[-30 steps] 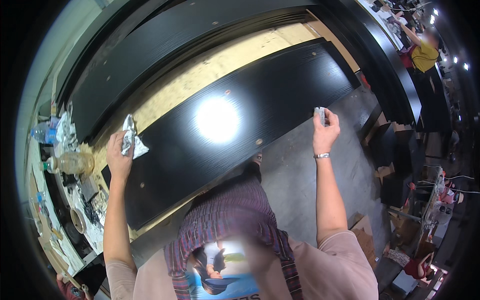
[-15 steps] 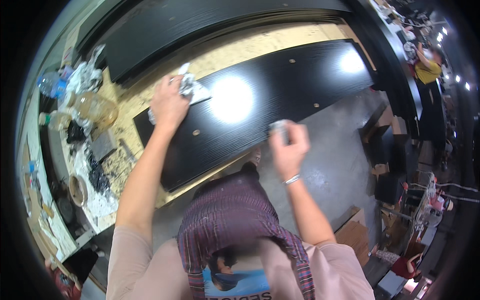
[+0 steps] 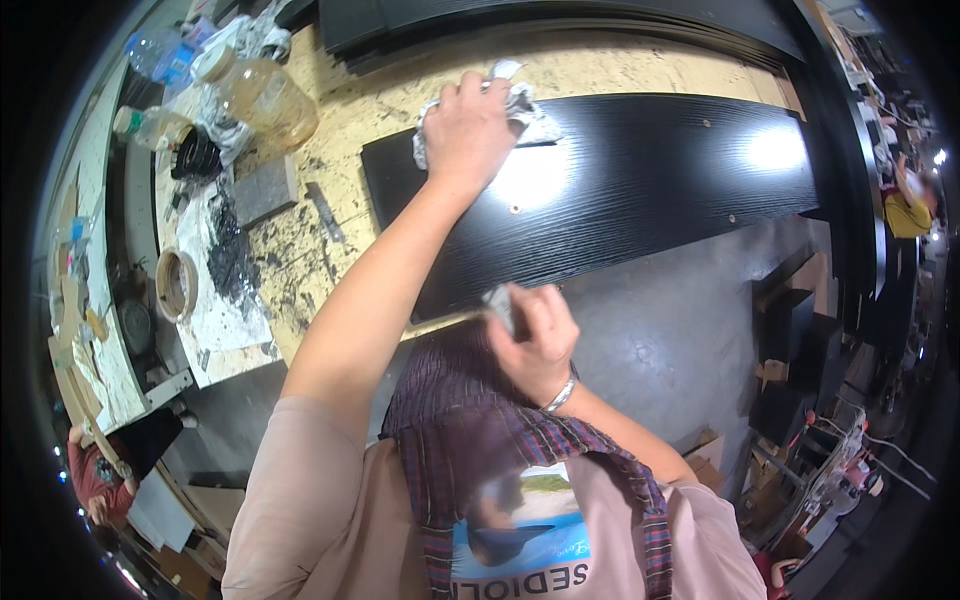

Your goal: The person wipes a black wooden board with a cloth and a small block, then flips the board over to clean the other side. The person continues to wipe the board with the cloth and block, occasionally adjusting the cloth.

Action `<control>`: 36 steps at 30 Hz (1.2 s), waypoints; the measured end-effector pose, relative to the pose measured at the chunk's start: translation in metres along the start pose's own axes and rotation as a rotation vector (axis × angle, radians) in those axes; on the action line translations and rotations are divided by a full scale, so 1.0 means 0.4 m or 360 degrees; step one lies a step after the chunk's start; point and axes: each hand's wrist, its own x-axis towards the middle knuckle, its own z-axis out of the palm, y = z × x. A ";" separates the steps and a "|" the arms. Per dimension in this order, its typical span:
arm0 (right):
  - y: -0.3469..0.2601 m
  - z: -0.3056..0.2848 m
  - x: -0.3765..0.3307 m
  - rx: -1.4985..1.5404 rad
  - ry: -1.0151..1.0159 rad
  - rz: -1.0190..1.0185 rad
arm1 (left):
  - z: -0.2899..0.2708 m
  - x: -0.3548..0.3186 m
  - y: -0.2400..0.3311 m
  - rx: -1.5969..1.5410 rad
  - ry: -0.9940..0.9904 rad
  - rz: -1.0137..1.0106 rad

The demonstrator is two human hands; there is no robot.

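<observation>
A long black wood-grained panel (image 3: 640, 170) lies across the workbench, with small round fittings along it and bright light glaring off its surface. My left hand (image 3: 468, 135) presses a crumpled white rag (image 3: 540, 126) onto the panel near its far left end. Closer to me, my right hand (image 3: 540, 335) is just off the panel's near edge. Its fingers are closed around a small greyish-white block or pad (image 3: 498, 308), whose kind I cannot make out.
On the bench's left stand a large jar of yellowish liquid (image 3: 265, 100), plastic bottles (image 3: 160, 57), a grey block (image 3: 266, 190), a flat scraper-like tool (image 3: 325, 212) and a tape roll (image 3: 177, 285). More black panels (image 3: 560, 25) lie behind. Other people work at the far left and right.
My view has shifted, so the bench appears farther right. My left hand and the rag have moved along the panel, while my right hand has come back toward my body.
</observation>
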 end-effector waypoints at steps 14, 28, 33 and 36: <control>-0.018 -0.087 0.092 0.0550 -0.0111 0.0134 | -0.017 -0.039 -0.014 -0.0413 0.0003 0.0574; 0.010 -0.111 0.276 0.0340 -0.0075 0.0152 | -0.348 -0.345 -0.229 -0.0218 0.0185 -0.0260; 0.041 -0.069 0.357 -0.0431 0.0013 -0.0218 | -0.328 -0.441 -0.418 0.0348 0.0095 -0.0442; 0.081 -0.026 0.364 -0.0517 -0.0259 -0.0120 | -0.346 -0.428 -0.376 0.0174 0.0244 -0.0420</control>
